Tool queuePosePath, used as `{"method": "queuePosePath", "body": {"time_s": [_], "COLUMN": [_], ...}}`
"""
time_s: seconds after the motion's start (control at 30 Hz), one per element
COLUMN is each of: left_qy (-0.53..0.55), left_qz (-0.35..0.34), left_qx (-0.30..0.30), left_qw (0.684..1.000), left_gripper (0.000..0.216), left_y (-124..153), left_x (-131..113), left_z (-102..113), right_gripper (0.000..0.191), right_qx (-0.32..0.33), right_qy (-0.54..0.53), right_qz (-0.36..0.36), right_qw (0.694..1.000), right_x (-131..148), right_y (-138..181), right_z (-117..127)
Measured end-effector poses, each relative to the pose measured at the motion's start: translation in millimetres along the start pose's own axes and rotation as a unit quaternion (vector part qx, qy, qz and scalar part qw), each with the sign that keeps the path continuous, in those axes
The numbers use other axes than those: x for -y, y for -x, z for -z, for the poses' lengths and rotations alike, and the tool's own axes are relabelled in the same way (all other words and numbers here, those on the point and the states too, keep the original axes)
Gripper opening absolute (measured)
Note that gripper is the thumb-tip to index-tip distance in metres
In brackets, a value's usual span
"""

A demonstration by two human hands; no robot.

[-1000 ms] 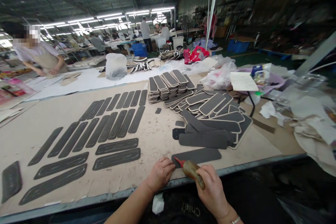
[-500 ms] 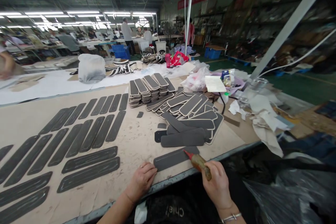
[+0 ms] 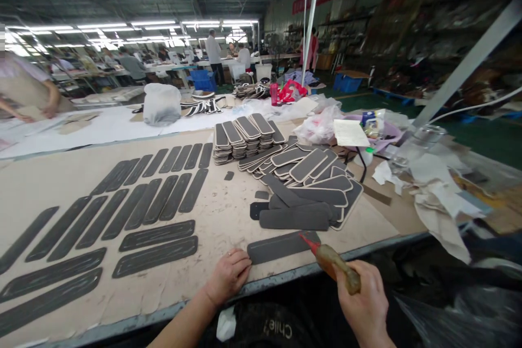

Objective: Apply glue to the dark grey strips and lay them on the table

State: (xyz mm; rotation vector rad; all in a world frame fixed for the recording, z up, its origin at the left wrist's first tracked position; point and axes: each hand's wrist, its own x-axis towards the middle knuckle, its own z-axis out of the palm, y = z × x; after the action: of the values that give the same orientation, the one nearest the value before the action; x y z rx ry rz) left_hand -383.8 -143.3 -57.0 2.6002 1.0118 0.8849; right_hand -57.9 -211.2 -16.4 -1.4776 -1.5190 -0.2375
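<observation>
A dark grey strip (image 3: 277, 248) with rounded corners lies flat near the table's front edge. Against its left end my left hand (image 3: 230, 275) is closed, fingertips pinching or pressing the edge. My right hand (image 3: 362, 296) is wrapped round a stained glue bottle (image 3: 332, 261), tilted so that its red nozzle (image 3: 309, 243) meets the right end of the strip. A faint line runs along the strip's upper side. Just behind lies another plain grey strip (image 3: 296, 216), at the front of a loose heap of pale-edged grey pieces (image 3: 308, 165).
Rows of grey strips with shiny lines (image 3: 134, 206) cover the table's left side. Neat stacks (image 3: 244, 133) stand at the back. Paper scraps (image 3: 438, 185) and a slanted metal pole (image 3: 468, 62) are at the right. A co-worker's hands (image 3: 49, 106) are at the far left.
The view has swung left, so the table appears shifted right. The nozzle stays near the strip's right end, and the bottle now lies lower and longer in view. My left hand keeps its place.
</observation>
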Motion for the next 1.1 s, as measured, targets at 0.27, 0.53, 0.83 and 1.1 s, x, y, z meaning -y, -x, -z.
{"method": "queuePosePath", "body": {"time_s": [0.27, 0.53, 0.83, 1.1], "left_qy": [-0.007, 0.003, 0.011, 0.035], "left_qz": [-0.002, -0.003, -0.012, -0.018], "left_qx": [0.011, 0.011, 0.009, -0.002], "left_qw": [1.000, 1.000, 1.000, 0.999], "left_gripper": [0.021, 0.019, 0.019, 0.017], "left_y": [-4, 1, -2, -1], "left_x": [-6, -3, -2, 0], "left_z": [4, 0, 3, 0], "right_gripper": [0.013, 0.018, 0.015, 0.008], "right_qx": [0.143, 0.177, 0.199, 0.126], "right_qy": [-0.178, -0.187, -0.164, -0.091], "right_qz": [0.035, 0.054, 0.037, 0.008], "right_qw": [0.973, 0.965, 0.965, 0.988], "right_x": [57, 67, 68, 29], "right_y": [17, 21, 32, 30], "right_z": [-44, -51, -34, -10]}}
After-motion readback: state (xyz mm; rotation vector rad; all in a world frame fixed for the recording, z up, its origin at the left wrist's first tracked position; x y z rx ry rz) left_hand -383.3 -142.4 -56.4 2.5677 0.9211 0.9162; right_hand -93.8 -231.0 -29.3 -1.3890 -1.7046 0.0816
